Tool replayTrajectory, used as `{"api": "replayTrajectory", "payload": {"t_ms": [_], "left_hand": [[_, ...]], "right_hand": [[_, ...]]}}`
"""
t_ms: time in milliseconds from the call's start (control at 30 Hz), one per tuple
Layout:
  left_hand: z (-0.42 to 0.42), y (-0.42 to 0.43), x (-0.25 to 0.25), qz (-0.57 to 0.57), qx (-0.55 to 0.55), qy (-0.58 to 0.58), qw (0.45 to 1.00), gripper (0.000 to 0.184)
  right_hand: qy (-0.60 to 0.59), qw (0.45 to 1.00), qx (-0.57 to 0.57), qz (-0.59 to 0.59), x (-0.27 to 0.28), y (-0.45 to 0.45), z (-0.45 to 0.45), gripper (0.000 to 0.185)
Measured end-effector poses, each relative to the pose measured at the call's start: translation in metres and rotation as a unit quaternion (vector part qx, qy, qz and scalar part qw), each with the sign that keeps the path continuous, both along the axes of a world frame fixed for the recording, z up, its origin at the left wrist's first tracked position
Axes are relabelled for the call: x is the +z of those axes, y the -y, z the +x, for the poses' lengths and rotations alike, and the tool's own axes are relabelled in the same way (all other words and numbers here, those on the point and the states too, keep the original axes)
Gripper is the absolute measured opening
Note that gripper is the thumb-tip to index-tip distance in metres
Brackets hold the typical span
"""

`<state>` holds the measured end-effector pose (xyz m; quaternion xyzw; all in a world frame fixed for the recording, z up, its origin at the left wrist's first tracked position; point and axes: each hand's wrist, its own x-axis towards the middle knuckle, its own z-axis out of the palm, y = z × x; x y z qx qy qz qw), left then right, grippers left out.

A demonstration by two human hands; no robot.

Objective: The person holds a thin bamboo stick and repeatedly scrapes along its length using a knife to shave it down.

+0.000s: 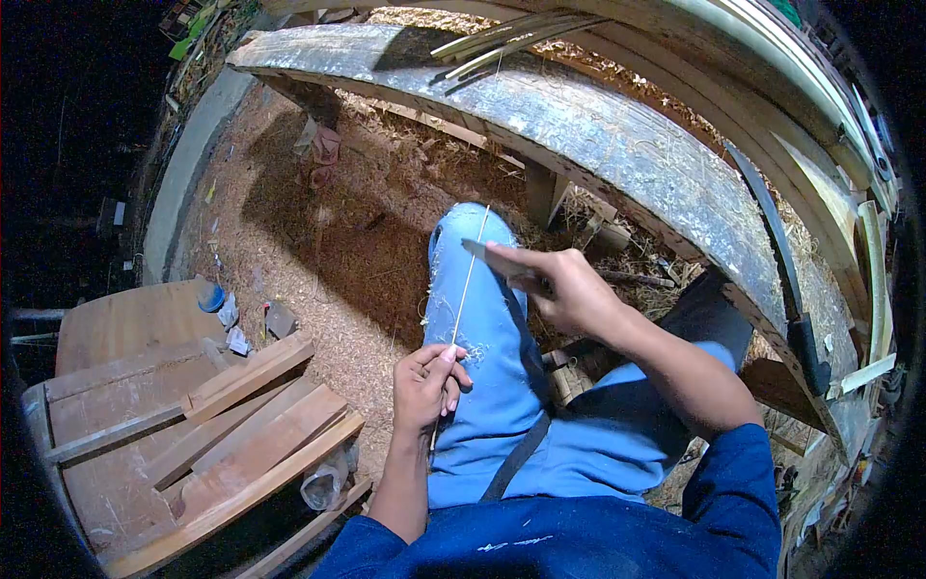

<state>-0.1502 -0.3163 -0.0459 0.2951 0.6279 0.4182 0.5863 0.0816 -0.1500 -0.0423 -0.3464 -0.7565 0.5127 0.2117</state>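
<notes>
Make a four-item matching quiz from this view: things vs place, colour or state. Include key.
Things:
1. Thin strip
2. Blade
3. Loose strips
4. Shirt

Match:
A. Lying on the long plank
B. Dark blue
C. Pinched in the left hand, running along the thigh
D. Held in the right hand

Pairs: 1-C, 2-D, 3-A, 4-B

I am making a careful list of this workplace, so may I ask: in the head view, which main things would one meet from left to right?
Small blue round object → clear plastic item → person's left hand → person's right hand → long black strip.
</notes>
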Motion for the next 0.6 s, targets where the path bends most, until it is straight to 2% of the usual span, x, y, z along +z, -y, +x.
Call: {"api": "replayTrajectory", "payload": {"t_ms": [33,100,133,167,233,267,300,367,400,433,500,567,600], "left_hand": [[0.001,0.0,0.0,0.001,0.0,0.0,1.0,0.027],[0.001,0.0,0.0,0.001,0.01,0.001,1.0,0.026],[0.001,-0.001,0.0,0.001,0.01,0.0,1.0,0.026],[0.0,-0.001,0.0,-0.001,0.012,0.0,1.0,0.026],[0.0,0.001,-0.001,-0.005,0.013,0.0,1.0,0.026],[0.0,0.001,0.0,-0.005,0.014,0.005,1.0,0.026],[0.0,0.0,-0.001,-0.005,0.013,0.011,1.0,0.026],[0.0,-0.001,-0.001,-0.003,0.011,0.004,1.0,0.026],[0.0,-0.001,0.0,-0.002,0.01,-0.003,1.0,0.026],[0.0,-0.002,0.0,-0.002,0.01,-0.004,1.0,0.026],[0.001,-0.001,0.001,-0.003,0.013,-0.001,1.0,0.027],[0.002,-0.001,0.002,-0.003,0.013,-0.002,1.0,0.026],[0.003,-0.001,0.002,-0.001,0.015,-0.002,1.0,0.026]], "right_hand": [[0.013,1.0,0.024,-0.014,0.004,0.002,0.0,0.069],[-0.022,0.983,0.179,-0.025,-0.005,0.01,-0.002,0.072],[-0.004,0.98,0.197,0.02,-0.006,0.013,-0.004,0.079],[-0.005,0.98,0.198,0.02,-0.005,0.011,-0.003,0.079],[-0.029,0.999,0.042,0.018,-0.005,0.005,0.0,0.085],[0.032,0.999,0.0,0.006,-0.005,0.001,0.0,0.089],[0.033,0.999,-0.002,0.006,0.004,0.001,0.001,0.089],[0.128,0.978,0.14,-0.088,0.031,0.003,0.002,0.095],[0.042,0.984,0.172,0.011,0.022,0.008,-0.002,0.097],[-0.006,0.987,0.159,0.01,0.016,0.013,-0.004,0.095],[0.074,0.989,0.118,-0.039,0.024,0.005,0.003,0.092],[0.015,1.0,-0.002,0.024,-0.005,0.0,0.003,0.095],[0.03,0.999,0.031,0.015,-0.001,0.001,0.004,0.095]]}}
